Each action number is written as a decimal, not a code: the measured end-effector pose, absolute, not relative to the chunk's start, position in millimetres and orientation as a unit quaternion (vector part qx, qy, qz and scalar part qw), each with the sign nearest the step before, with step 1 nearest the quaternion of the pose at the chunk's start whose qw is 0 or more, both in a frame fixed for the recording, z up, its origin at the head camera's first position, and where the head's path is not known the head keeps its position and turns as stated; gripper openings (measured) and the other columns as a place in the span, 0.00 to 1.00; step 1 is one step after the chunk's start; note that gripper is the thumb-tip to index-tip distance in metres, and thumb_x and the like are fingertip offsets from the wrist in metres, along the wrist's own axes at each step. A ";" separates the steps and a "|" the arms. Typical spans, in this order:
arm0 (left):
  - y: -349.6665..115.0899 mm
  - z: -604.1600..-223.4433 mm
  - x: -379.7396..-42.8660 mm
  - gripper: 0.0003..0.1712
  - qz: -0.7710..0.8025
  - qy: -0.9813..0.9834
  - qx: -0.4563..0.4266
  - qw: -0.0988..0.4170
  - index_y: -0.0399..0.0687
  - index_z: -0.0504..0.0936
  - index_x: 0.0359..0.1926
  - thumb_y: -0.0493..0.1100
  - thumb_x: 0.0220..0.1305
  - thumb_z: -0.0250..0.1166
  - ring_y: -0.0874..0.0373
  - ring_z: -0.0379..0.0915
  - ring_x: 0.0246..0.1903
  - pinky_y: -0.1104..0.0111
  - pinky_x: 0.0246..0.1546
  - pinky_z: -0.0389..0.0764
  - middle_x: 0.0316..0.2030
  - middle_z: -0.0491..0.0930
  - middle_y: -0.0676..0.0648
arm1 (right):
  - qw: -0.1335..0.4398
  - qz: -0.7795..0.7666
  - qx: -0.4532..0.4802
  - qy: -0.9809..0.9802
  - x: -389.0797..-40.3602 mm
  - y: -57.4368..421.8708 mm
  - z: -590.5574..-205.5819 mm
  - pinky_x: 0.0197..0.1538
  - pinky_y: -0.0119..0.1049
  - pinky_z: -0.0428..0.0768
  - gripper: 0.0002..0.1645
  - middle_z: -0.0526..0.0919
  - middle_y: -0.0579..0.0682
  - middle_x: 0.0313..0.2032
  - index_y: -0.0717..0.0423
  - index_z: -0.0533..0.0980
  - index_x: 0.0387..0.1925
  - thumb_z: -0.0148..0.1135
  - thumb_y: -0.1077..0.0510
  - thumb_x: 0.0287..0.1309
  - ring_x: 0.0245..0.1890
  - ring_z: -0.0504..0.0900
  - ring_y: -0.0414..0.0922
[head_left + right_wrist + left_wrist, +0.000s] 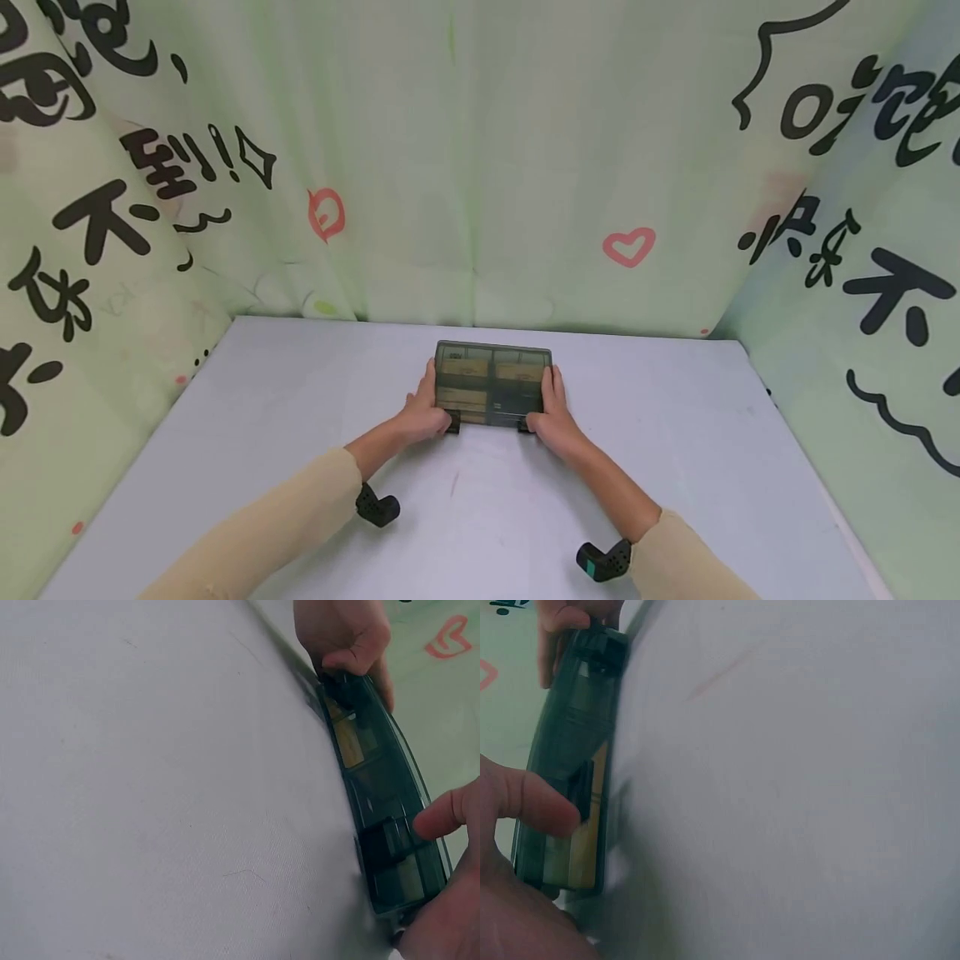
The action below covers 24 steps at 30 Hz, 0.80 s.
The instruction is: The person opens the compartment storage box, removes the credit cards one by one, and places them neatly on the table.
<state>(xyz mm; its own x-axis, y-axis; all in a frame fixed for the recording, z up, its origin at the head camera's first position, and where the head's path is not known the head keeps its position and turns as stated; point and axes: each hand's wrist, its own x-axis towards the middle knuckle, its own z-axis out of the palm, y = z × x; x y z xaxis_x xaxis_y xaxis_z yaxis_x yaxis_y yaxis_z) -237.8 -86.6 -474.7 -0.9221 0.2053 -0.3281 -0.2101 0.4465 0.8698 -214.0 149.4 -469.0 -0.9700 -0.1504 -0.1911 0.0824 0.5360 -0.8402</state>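
Observation:
A see-through, dark grey-green compartment box (491, 379) with a lid is at the middle of the table's far half, tan pieces showing in several of its sections. My left hand (423, 412) holds its left end, fingers along the side. The left thumb (551, 810) presses at a black latch (581, 787) on the near edge. At the other end my right hand (557, 421) holds the box in the same way. Its thumb (435, 819) lies on the front wall beside the second latch (379, 841). The undersides of the fingers are partly hidden.
The box is over a white table (637, 467), whose far edge meets a pale green printed curtain (525, 167). More curtain with black lettering hangs along both sides. A black wrist device (377, 506) is on the left forearm, another (603, 560) on the right.

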 end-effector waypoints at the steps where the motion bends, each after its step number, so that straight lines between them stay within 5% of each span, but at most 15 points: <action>1: -86.8 -475.2 -237.8 0.65 0.522 0.831 0.005 0.195 0.51 0.24 0.76 0.29 0.43 0.55 0.45 0.25 0.77 0.45 0.73 0.28 0.77 0.34 0.41 | 0.126 -0.480 -0.018 0.868 -214.9 150.2 -468.4 0.64 0.55 0.55 0.59 0.20 0.55 0.75 0.55 0.26 0.75 0.45 0.67 0.47 0.76 0.25 0.55; 7: -88.6 -473.1 -239.2 0.64 0.530 0.823 0.013 0.203 0.51 0.27 0.76 0.30 0.44 0.56 0.46 0.32 0.76 0.44 0.73 0.26 0.77 0.38 0.41 | 0.157 -0.481 -0.016 0.862 -217.5 154.6 -465.3 0.65 0.57 0.54 0.59 0.18 0.55 0.75 0.54 0.25 0.75 0.47 0.67 0.49 0.76 0.23 0.56; 10: -91.0 -469.8 -239.5 0.62 0.534 0.817 0.016 0.217 0.56 0.29 0.76 0.31 0.45 0.56 0.45 0.42 0.73 0.43 0.73 0.34 0.76 0.45 0.40 | 0.172 -0.480 -0.018 0.860 -218.0 158.8 -464.2 0.69 0.59 0.51 0.58 0.17 0.53 0.75 0.51 0.25 0.75 0.47 0.66 0.52 0.76 0.22 0.56; 13: -95.2 -467.3 -239.7 0.61 0.535 0.812 0.023 0.231 0.59 0.29 0.76 0.34 0.50 0.58 0.45 0.42 0.73 0.42 0.72 0.41 0.76 0.45 0.40 | 0.178 -0.472 -0.025 0.863 -218.3 164.9 -463.6 0.72 0.62 0.47 0.57 0.18 0.50 0.75 0.48 0.26 0.76 0.49 0.64 0.55 0.76 0.23 0.55; 17: -105.0 -468.4 -240.9 0.60 0.529 0.815 0.041 0.233 0.60 0.31 0.77 0.38 0.56 0.63 0.45 0.34 0.76 0.43 0.73 0.43 0.77 0.39 0.43 | 0.177 -0.453 -0.047 0.872 -218.6 175.3 -465.7 0.73 0.63 0.47 0.58 0.23 0.48 0.77 0.45 0.30 0.76 0.55 0.61 0.57 0.77 0.27 0.55; 24: -119.2 -467.7 -244.4 0.58 0.538 0.810 0.079 0.219 0.56 0.41 0.77 0.37 0.56 0.70 0.43 0.48 0.74 0.48 0.73 0.53 0.75 0.52 0.42 | 0.164 -0.459 -0.081 0.869 -221.8 189.5 -467.8 0.74 0.55 0.55 0.59 0.30 0.53 0.77 0.47 0.38 0.77 0.66 0.59 0.56 0.76 0.43 0.57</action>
<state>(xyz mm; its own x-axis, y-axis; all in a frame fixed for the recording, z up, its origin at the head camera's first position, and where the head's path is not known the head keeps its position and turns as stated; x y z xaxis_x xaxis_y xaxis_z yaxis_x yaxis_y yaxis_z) -244.4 -119.2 -467.7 -0.8913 0.3638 -0.2705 -0.1078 0.4094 0.9060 -221.8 189.5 -467.8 -0.9329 -0.2921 -0.2107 0.0091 0.5657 -0.8245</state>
